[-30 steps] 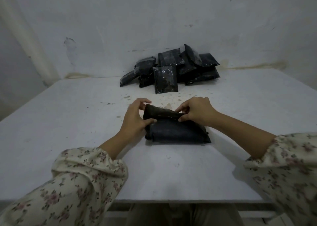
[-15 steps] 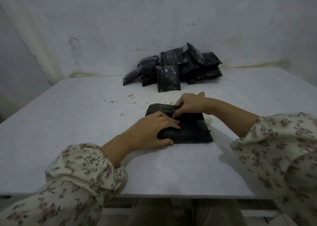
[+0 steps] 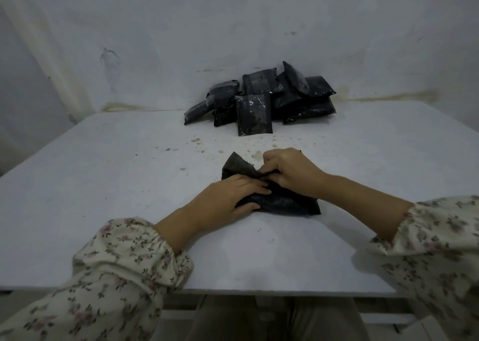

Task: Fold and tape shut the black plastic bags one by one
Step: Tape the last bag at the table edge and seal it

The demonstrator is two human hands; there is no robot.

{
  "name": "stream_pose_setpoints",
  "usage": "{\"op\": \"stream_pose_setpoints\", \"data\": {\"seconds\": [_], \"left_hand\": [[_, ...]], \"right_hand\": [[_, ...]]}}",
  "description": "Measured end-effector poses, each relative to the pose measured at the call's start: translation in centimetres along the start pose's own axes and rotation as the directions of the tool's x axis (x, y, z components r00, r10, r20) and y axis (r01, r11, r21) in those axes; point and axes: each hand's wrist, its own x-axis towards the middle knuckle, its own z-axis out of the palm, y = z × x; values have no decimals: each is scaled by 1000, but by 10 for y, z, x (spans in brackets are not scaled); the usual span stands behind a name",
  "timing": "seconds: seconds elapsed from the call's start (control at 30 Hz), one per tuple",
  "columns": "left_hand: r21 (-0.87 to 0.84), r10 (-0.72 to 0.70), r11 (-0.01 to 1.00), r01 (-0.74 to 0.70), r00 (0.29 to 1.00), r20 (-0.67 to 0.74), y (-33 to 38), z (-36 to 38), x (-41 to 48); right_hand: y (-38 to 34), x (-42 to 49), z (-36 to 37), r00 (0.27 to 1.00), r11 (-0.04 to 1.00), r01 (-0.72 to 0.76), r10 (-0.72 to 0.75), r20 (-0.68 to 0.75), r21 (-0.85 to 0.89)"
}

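The black plastic bag (image 3: 287, 204) lies on the worktop (image 3: 103, 185) near the person, mid-fold. The left hand (image 3: 230, 198) rests flat, fingers straight, pressing the bag's body so it cannot slide. The right hand (image 3: 291, 171), fingers curled, pinches the loose top flap (image 3: 236, 167) to turn it over. A pile of similar bags (image 3: 259, 99) sits well apart by the wall (image 3: 155, 42), likely kept clear of the folding.

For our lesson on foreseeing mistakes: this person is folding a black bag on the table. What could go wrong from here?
1. On the black bag, the flap corner stands up loose beside the right hand's pinch, so the fold may crease crooked.
2. No tape is in view; if the pressing left hand lifts to fetch some, the fold may spring open.
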Motion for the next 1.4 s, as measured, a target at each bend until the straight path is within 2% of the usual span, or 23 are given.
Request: {"op": "stream_pose_setpoints", "data": {"seconds": [0.07,0.2,0.3,0.4,0.47,0.53,0.57,0.63,0.7,0.8,0.93,1.17,1.3,1.4], "left_hand": [[-5,10,1000,-10,999,-42,-1,3,-2],[88,41,996,-27,987,-157,-3,10,-5],[30,-30,999,37,977,-210,0,5,-8],[-110,-193,979,170,948,-254,-1,-7,-9],[-261,-416,901,347,861,-292,-6,-14,-2],[-414,-637,732,541,758,-136,-11,-23,9],[-475,-687,645,599,727,-17,-13,-26,13],[-557,-687,543,628,714,136,-15,-31,20],[-618,-657,514,594,736,161,-16,-34,22],[-600,-626,572,559,770,121,-16,-35,22],[-454,-539,764,459,840,-57,-23,-40,12],[-327,-401,880,343,907,-129,-32,-34,-5],[-199,-300,939,280,951,-78,-31,-41,-6],[-195,-319,926,322,947,47,-19,-57,-4]], "right_hand": [[-1,-4,-2,1000,1000,-17,17,17,20],[-4,-14,-4,994,999,-10,15,111,-43],[-6,-23,-3,980,987,-3,35,194,-159],[-9,-29,0,986,968,38,5,169,-247],[-9,-31,2,988,959,68,-27,150,-274],[-12,-31,3,987,950,92,-48,152,-297],[-13,-31,3,989,950,87,-46,143,-300],[-15,-28,3,991,945,29,16,134,-326],[-17,-24,2,984,933,-14,76,159,-361],[-19,-22,0,978,932,-42,112,174,-360],[-20,-22,1,979,941,-76,134,155,-331],[-27,-24,6,979,923,-136,180,92,-361],[-31,-30,12,987,931,-136,155,29,-338],[-32,-31,15,993,941,-111,117,0,-321]]}}
